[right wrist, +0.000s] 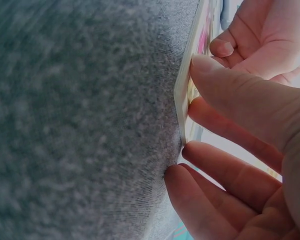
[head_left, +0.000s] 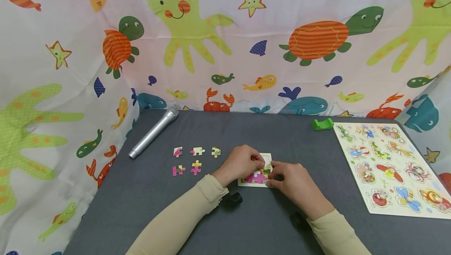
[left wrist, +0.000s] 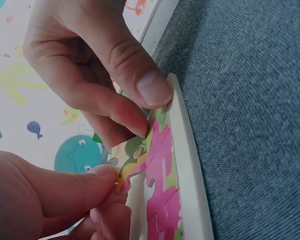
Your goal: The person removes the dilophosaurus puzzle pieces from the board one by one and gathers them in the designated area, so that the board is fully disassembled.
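Observation:
A small jigsaw puzzle board [head_left: 266, 156] with a pale frame lies on the table, its lower part filled with pink and green pieces. My left hand [head_left: 243, 161] is over the board. Between its thumb and finger it pinches a yellow-and-pink puzzle piece [left wrist: 123, 185], mostly covered by the fingertips in the left wrist view. At the board's right side, my right hand [head_left: 297, 182] holds the frame, its thumb on the near edge and other fingers along the side. Several loose puzzle pieces [head_left: 197, 151] lie in two rows left of the board.
A silver microphone [head_left: 154, 132] lies at the back left. On the right is a large board with insect pictures [head_left: 394, 169], and a green plastic block [head_left: 322, 124] sits by its far corner. A sea-animal curtain [head_left: 246, 28] hangs behind the grey table [head_left: 116, 208].

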`<control>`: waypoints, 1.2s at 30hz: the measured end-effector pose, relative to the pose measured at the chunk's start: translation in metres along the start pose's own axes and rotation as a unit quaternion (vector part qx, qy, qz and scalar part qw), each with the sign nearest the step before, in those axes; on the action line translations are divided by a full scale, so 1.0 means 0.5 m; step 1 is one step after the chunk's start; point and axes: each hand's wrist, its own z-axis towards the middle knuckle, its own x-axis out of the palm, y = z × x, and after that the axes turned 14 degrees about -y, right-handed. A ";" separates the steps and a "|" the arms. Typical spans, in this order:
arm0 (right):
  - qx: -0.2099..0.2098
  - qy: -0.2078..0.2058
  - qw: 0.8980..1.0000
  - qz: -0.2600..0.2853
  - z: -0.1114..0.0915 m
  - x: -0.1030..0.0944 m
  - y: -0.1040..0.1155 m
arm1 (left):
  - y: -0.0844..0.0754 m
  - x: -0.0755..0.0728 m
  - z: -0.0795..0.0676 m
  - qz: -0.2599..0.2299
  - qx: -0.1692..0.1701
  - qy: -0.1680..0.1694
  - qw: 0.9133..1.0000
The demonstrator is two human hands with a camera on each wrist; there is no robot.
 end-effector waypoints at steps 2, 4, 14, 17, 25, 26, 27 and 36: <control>-0.002 -0.003 1.000 -0.002 0.001 0.000 0.002 | 0.001 -0.001 0.001 -0.003 0.002 0.001 1.000; -0.005 -0.004 1.000 -0.005 0.002 0.000 0.003 | 0.002 -0.002 0.001 -0.004 0.004 0.001 1.000; -0.013 -0.002 1.000 -0.012 0.009 -0.002 0.011 | 0.005 -0.012 0.004 -0.013 0.003 0.000 1.000; -0.011 0.002 1.000 -0.015 0.011 -0.001 0.013 | 0.011 -0.023 0.006 -0.025 0.007 0.001 1.000; 0.005 0.015 1.000 -0.009 0.015 0.010 0.023 | 0.038 -0.089 0.000 -0.026 0.011 0.009 1.000; 0.008 0.017 1.000 -0.011 0.015 0.011 0.023 | 0.046 -0.098 -0.004 -0.026 0.010 0.009 1.000; 0.012 0.020 1.000 -0.013 0.015 0.012 0.024 | 0.053 -0.108 -0.009 -0.028 0.006 0.010 1.000; 0.031 0.018 0.999 -0.030 0.005 0.003 0.017 | 0.131 -0.182 -0.055 -0.006 -0.036 -0.012 0.999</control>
